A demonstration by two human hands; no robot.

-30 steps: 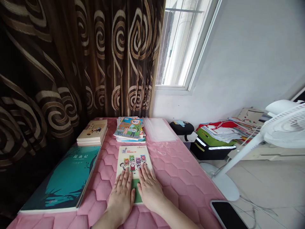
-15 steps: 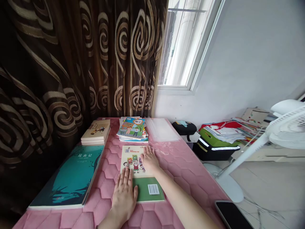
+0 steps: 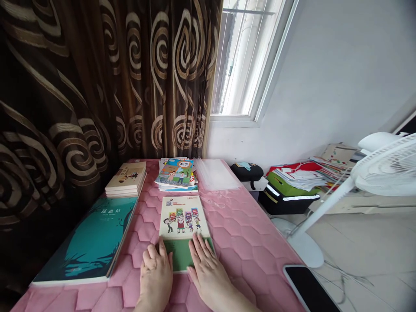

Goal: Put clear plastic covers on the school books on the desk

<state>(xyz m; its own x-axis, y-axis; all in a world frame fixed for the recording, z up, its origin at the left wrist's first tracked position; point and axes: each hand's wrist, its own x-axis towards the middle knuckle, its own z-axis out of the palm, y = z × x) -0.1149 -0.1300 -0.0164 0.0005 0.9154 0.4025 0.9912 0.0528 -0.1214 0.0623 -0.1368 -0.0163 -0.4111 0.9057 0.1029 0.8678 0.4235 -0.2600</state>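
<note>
A closed book (image 3: 184,221) lies flat in front of me, with cartoon children on its cream upper part and a green lower band. My right hand (image 3: 208,268) rests flat on the green band's right side, fingers stretched out, covering the barcode area. At the book's lower left edge is my left hand (image 3: 155,273). Its index finger and thumb are apart, the other fingers bent, and it touches the edge without a visible grip. Both hands are open.
Left lies a large teal book (image 3: 94,238), with a stack of cream books (image 3: 126,177) behind it. Several textbooks (image 3: 175,173) and clear plastic sheets (image 3: 217,174) sit at the back of the pink padded surface (image 3: 247,242). A phone (image 3: 308,286) and white fan (image 3: 328,212) are right.
My right hand has slid down from the book's upper right to its green band. My left hand has moved down and left, its fingers now bent. The view has shifted slightly.
</note>
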